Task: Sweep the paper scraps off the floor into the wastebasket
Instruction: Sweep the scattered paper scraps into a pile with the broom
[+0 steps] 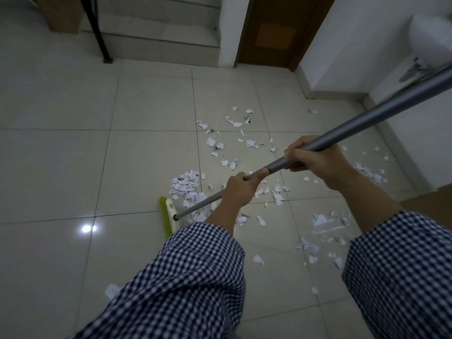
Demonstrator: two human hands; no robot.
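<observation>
A broom with a grey metal handle [362, 123] runs from the upper right down to its white head with green bristles [166, 217], which rests on the tiled floor. My left hand [241, 188] grips the lower thin part of the handle. My right hand [315, 159] grips the thicker part higher up. White paper scraps [184, 184] lie heaped just beyond the broom head, and more scraps [234, 123] are scattered across the tiles to the right and toward me. No wastebasket is in view.
Grey steps [159, 33] with a black railing post [97, 33] stand at the back. A brown door [276, 30] is at the back right, white walls [367, 45] at the right. A cardboard box [61, 13] stands back left. A light reflection [86, 228] shines on the floor.
</observation>
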